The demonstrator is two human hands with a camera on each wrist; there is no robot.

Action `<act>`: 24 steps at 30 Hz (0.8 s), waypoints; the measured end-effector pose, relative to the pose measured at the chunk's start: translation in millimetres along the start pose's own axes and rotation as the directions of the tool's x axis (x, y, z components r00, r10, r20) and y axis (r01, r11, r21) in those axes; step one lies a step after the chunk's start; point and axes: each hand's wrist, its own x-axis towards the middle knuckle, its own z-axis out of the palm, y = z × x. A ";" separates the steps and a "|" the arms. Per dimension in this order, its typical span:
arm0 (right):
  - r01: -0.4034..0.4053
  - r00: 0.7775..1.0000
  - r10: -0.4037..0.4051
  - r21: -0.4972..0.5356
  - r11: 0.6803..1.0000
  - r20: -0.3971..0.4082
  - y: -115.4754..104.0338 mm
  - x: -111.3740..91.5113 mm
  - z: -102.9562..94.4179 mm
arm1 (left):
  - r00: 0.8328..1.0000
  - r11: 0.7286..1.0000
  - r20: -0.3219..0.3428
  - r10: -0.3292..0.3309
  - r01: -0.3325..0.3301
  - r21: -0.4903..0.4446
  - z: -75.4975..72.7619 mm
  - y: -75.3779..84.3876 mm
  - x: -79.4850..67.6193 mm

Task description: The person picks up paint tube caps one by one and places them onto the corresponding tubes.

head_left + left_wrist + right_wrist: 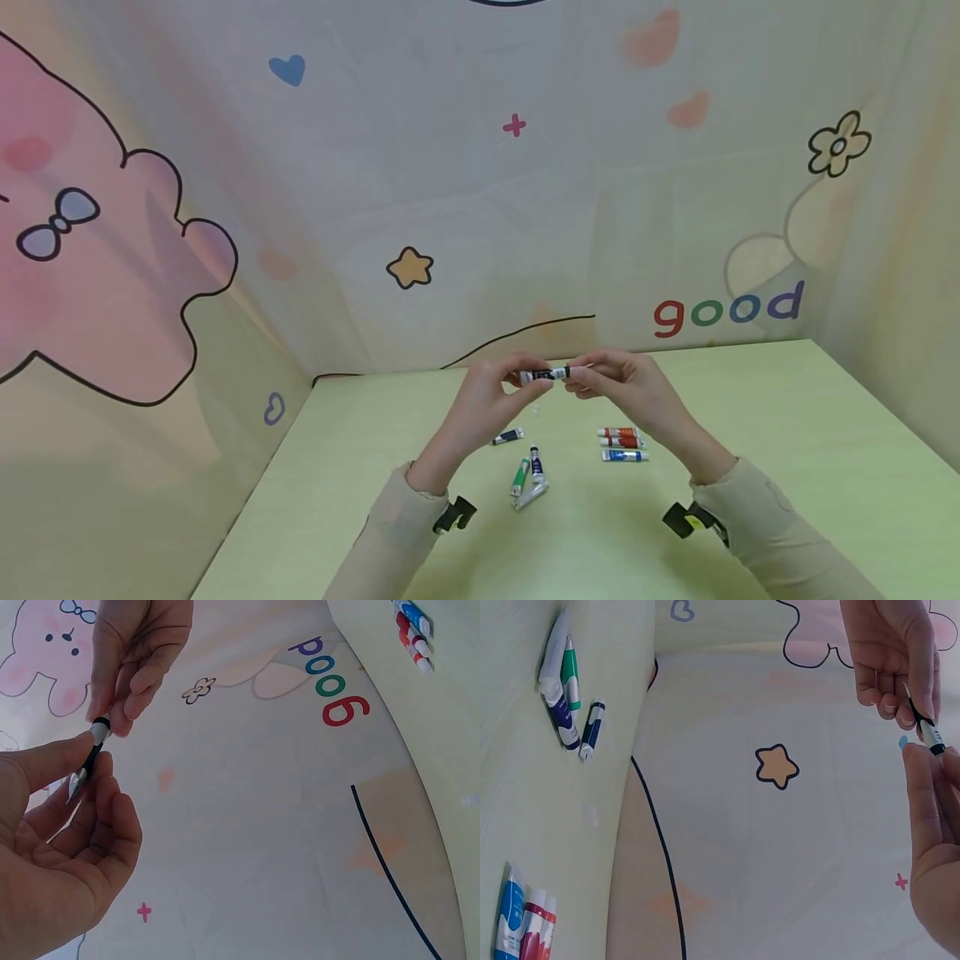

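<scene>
Above the far part of the table, a small black-and-white paint tube [546, 375] lies roughly level between both hands. My left hand [487, 404] pinches the tube's body between thumb and fingers. At the tube's black cap end, my right hand [630, 385] pinches with thumb and fingertips. In the left wrist view the tube [91, 759] slants, its black cap [101, 722] under the right fingertips. The right wrist view has the tube [928, 733] at the far right, partly covered by fingers.
On the pale green table [360, 483] lie a dark navy tube [508, 436], a green tube [520, 477], a purple-blue tube [536, 463] and a whitish tube [531, 497]. To their right, red tubes [618, 442] lie beside a blue tube [624, 456]. A printed cloth [480, 208] hangs behind.
</scene>
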 end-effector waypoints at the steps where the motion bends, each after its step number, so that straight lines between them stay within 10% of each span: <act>1: 0.004 1.000 -0.004 -0.006 1.000 -0.006 0.1 -0.1 0.6 | 1.000 1.000 -0.002 -0.007 0.007 -0.005 -0.3 0.2 -0.1; 15: 0.137 0.990 -0.139 -0.084 0.987 -0.026 -3.5 -3.3 -0.8 | 0.991 0.982 0.038 -0.128 0.132 -0.132 -7.1 -2.0 -0.6; 24: 0.321 0.943 -0.328 -0.115 0.940 -0.046 -2.5 -3.9 0.5 | 0.978 0.944 0.082 -0.191 0.206 -0.258 -6.7 -3.6 -2.4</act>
